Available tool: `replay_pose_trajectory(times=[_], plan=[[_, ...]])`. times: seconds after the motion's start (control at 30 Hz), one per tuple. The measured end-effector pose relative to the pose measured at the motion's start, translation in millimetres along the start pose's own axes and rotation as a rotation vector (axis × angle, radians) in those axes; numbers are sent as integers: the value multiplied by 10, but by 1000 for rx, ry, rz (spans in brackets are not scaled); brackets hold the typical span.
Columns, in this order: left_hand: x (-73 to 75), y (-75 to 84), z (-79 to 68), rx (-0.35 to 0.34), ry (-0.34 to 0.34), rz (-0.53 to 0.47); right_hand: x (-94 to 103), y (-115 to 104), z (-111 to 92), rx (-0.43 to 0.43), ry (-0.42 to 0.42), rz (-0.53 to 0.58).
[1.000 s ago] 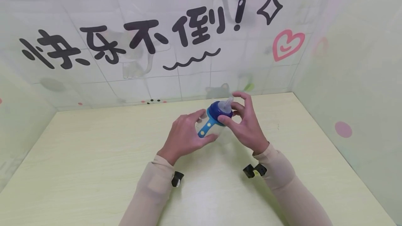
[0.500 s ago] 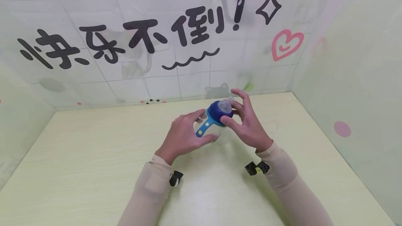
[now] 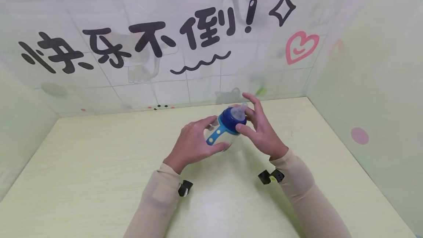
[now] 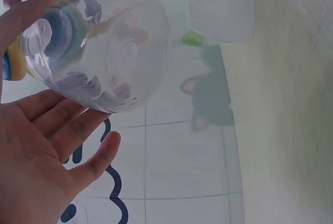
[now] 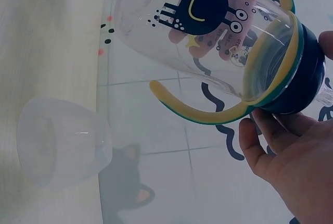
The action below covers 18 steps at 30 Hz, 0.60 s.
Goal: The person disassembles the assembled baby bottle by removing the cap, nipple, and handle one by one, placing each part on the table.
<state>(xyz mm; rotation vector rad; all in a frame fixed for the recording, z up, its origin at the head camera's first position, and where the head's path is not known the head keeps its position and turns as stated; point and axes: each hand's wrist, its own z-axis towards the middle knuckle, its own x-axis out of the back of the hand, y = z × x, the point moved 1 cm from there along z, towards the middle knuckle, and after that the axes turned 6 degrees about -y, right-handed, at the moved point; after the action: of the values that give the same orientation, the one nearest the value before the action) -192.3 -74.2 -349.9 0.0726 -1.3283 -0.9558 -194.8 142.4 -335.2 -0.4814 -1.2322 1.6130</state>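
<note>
A clear baby bottle [image 3: 228, 137] is tilted in the air over the table, its dark blue collar [image 3: 230, 119] and clear teat [image 3: 238, 112] pointing up and right. My left hand [image 3: 193, 141] grips the bottle's body, thumb on the near side and fingers on the far side. With thumb and fingers my right hand [image 3: 263, 133] holds the collar, index finger raised beside the teat. In the right wrist view a yellow and teal handle [image 5: 208, 116] curves off the neck. A dark crab-like figure [image 5: 200, 8] is printed on the body.
A translucent cap [image 5: 65, 143] stands on the pale wooden table [image 3: 109, 164], near the back wall [image 3: 205, 89]. Walls close in the table at the back, left and right. Each sleeve carries a small black device [image 3: 271, 176] at the wrist.
My right thumb has slid slightly right along the collar, and the right hand has shifted a little to the right. My left hand keeps its grip, and the bottle has barely moved.
</note>
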Motion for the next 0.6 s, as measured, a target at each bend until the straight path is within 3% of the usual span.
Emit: replay_pose_trajectory(times=[0.17, 0.3, 0.43, 0.6], plan=[[8, 2, 12, -7, 11, 3, -14, -13, 21, 4, 28, 24], [-5, -14, 28, -20, 54, 47, -20, -5, 37, -7, 143, -58], [-25, -35, 43, -30, 103, 97, -27, 14, 53, -86, 277, -167], [-38, -46, 62, -35, 136, 150, -68, 10, 66, -207, 329, -209]])
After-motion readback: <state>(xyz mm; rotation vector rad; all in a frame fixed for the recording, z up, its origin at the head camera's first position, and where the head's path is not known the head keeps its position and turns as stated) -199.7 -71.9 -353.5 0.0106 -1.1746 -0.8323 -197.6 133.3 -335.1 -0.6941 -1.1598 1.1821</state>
